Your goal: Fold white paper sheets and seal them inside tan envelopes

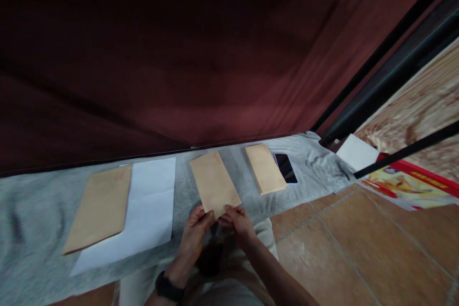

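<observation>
A brown paper envelope [215,179] is held by its near end between both hands, its far end pointing away over the grey cloth. My left hand [197,224] pinches the near left corner, thumb on top. On the near right corner my right hand [238,222] closes with thumb and fingers. To the right lies a stack of similar brown envelopes [265,168] on the cloth. A larger brown envelope [102,205] rests at the left, partly over white paper sheets [152,201].
A grey cloth [32,220] covers the long surface. Beside the stack lies a dark phone [286,168]. A dark red curtain [215,81] hangs behind. At the right are black metal bars [387,69], a white box [357,152] and a red-and-yellow printed package [412,184] above the tiled floor [358,248].
</observation>
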### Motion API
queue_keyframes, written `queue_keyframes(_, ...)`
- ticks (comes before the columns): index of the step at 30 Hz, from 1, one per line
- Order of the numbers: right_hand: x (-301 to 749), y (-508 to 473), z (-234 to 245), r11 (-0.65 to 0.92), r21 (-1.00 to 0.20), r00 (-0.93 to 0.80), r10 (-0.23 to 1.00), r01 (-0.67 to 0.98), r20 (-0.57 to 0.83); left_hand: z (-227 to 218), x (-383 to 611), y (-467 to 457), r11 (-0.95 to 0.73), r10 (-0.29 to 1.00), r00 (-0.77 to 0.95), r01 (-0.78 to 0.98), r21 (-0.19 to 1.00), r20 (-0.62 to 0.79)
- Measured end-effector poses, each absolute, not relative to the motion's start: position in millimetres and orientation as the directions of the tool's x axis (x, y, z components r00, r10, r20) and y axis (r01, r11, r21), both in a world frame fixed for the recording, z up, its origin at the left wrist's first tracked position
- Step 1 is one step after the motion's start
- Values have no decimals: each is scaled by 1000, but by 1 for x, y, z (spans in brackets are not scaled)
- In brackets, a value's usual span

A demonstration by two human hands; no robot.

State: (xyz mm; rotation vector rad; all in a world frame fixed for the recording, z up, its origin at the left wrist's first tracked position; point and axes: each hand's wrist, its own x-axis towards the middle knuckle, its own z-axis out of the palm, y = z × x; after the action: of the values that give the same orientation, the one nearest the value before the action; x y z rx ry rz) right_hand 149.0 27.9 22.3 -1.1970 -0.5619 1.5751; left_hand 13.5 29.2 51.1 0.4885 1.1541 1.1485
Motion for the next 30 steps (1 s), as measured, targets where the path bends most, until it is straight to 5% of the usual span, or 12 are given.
queue_keyframes(2,154,31,30,-277,-919,112,942,-279,-318,52,12,28,398,876,-77,-445,802,-477)
queue_keyframes(5,168,36,43,11,-980,135,990,199,39,58,11,29,409,855,-121,-439,800,-504)
queue_keyframes(8,176,38,47,345,-716,-108,928,607,356,69,15,34,401,874,-35,-510,761,-485)
queue_keyframes(10,173,37,41,492,-492,-286,854,718,435,75,21,37,368,897,3,-559,743,-441)
queue_keyframes(13,163,33,27,572,-339,-400,794,747,458,75,25,39,318,923,-19,-528,788,-385)
queue_keyframes(23,167,-1,31,581,-404,-510,814,707,279,36,-5,49,289,926,-228,-83,954,-301)
queue_keyframes(27,165,-3,24,539,-391,-484,842,746,236,31,-7,45,132,957,-284,269,954,-52)
queue_keyframes(30,164,-2,21,544,-380,-487,839,748,243,29,-5,30,-38,934,-265,591,806,238)
